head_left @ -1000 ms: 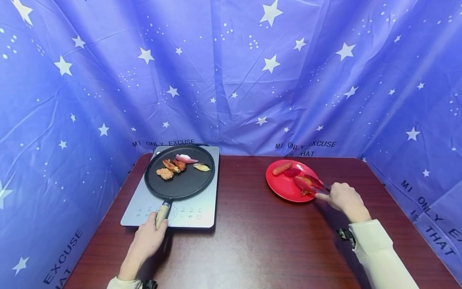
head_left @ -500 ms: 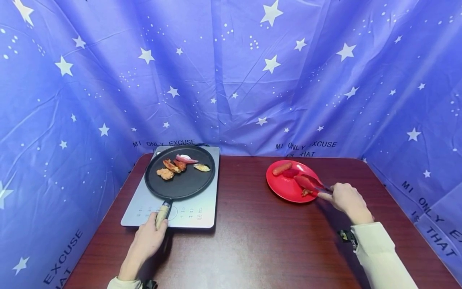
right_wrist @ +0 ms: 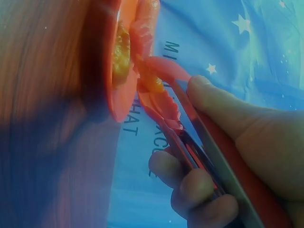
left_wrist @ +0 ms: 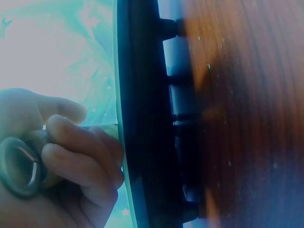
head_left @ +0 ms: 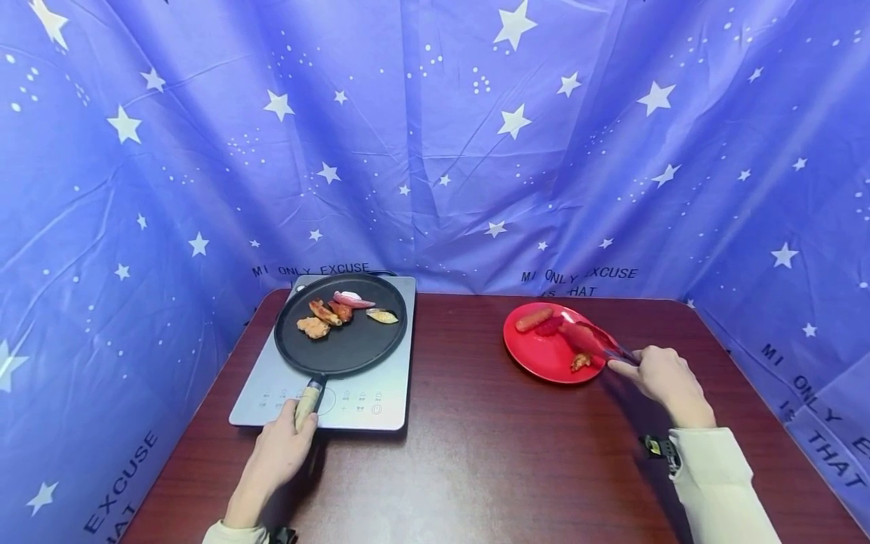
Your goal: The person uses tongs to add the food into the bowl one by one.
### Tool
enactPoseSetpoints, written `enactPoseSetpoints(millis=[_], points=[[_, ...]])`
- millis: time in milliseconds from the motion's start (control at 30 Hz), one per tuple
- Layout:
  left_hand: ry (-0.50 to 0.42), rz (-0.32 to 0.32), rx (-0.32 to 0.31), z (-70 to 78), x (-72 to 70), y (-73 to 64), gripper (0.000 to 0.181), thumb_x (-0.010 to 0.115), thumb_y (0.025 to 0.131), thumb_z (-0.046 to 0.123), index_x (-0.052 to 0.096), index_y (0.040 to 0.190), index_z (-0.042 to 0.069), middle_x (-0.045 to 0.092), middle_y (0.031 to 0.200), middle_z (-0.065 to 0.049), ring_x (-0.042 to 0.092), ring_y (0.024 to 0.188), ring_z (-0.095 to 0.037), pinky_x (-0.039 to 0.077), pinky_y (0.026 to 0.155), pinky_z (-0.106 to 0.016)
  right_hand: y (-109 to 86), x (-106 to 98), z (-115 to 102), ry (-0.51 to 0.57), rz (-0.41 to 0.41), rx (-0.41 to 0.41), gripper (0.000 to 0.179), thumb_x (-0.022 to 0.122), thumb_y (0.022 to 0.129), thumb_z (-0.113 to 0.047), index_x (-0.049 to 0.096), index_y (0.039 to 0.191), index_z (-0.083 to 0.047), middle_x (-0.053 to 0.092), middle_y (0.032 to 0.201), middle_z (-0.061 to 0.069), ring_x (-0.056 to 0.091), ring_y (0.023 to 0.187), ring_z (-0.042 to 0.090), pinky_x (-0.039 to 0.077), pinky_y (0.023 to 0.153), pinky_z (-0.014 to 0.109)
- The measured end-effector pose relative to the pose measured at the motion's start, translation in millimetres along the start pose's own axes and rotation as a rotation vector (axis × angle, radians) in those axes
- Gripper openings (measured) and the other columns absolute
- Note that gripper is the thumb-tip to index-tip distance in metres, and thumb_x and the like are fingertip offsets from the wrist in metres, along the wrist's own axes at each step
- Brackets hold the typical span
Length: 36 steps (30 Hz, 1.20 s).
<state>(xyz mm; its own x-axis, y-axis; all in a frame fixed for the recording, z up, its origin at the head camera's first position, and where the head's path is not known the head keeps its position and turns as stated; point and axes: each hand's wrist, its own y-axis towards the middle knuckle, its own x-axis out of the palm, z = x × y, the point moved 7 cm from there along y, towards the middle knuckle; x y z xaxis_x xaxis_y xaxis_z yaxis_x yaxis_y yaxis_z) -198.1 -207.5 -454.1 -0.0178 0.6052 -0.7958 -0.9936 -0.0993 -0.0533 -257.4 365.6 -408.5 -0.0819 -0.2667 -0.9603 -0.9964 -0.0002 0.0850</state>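
Note:
In the head view my left hand (head_left: 277, 446) grips the light wooden handle (head_left: 308, 400) of a round black frying pan (head_left: 353, 347). My right hand (head_left: 669, 381) holds tongs with red heads (head_left: 590, 340) over the right side of a red plate (head_left: 530, 357). In the right wrist view a yellow-orange piece of food (right_wrist: 153, 83) sits between the tongs' heads. On the plate lie a sausage (head_left: 535, 319), a dark red piece (head_left: 549, 326) and a small brown piece (head_left: 580, 363). Brown fried pieces (head_left: 314, 327), a pink-and-white piece (head_left: 353, 300) and a yellow piece (head_left: 382, 316) lie in the pan.
The pan rests on a silver induction cooktop (head_left: 251, 408) at the left of the dark red wooden table (head_left: 469, 438). A blue star-printed curtain (head_left: 448, 204) encloses the table's back and sides.
My right hand and the tongs have drawn slightly right and nearer, towards the plate's right edge, uncovering more of the small brown piece. My left hand keeps its grip on the pan handle.

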Motion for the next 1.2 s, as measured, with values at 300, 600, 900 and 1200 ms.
enactPoseSetpoints(millis=[300, 600, 900, 1200], points=[[0.000, -0.004, 0.002, 0.7, 0.2, -0.3, 0.036, 0.048, 0.096, 0.030, 0.043, 0.116, 0.000, 0.045, 0.065, -0.008, 0.047, 0.057, -0.022, 0.036, 0.050, -0.036, -3.7, -11, 2, 0.021, 0.045, -0.007, 0.050, 0.057, 0.086, -0.058, 0.068, 0.079, -0.009, 0.057, 0.066, 0.020, 0.055, 0.059, 0.041, 0.042, 0.055, 0.054], [-0.002, 0.002, 0.006, 0.1, -0.5, -0.8, 0.037, 0.049, 0.096, 0.030, 0.043, 0.117, 0.000, 0.045, 0.066, -0.008, 0.048, 0.058, -0.022, 0.037, 0.051, -0.036, -3.5, -15, 1, 0.037, 0.078, 0.003, 0.053, 0.057, 0.085, -0.059, 0.070, 0.085, -0.007, 0.060, 0.080, 0.032, 0.057, 0.069, 0.051, 0.042, 0.059, 0.058], [0.003, 0.007, 0.012, 0.9, 0.3, -0.9, 0.035, 0.049, 0.095, 0.029, 0.045, 0.114, 0.000, 0.045, 0.064, -0.007, 0.048, 0.057, -0.022, 0.037, 0.051, -0.036, -4.2, -9, 2, 0.053, 0.076, -0.003, 0.048, 0.059, 0.086, -0.054, 0.071, 0.094, -0.008, 0.063, 0.081, 0.027, 0.057, 0.071, 0.048, 0.040, 0.062, 0.058], [0.013, 0.004, 0.004, 0.8, -0.9, -1.4, 0.034, 0.049, 0.095, 0.029, 0.044, 0.115, 0.001, 0.046, 0.065, -0.008, 0.048, 0.058, -0.023, 0.037, 0.051, -0.037, -3.1, -7, 1, 0.086, 0.054, 0.003, 0.041, 0.059, 0.088, -0.051, 0.072, 0.083, -0.013, 0.062, 0.072, 0.015, 0.057, 0.070, 0.041, 0.041, 0.064, 0.056]])
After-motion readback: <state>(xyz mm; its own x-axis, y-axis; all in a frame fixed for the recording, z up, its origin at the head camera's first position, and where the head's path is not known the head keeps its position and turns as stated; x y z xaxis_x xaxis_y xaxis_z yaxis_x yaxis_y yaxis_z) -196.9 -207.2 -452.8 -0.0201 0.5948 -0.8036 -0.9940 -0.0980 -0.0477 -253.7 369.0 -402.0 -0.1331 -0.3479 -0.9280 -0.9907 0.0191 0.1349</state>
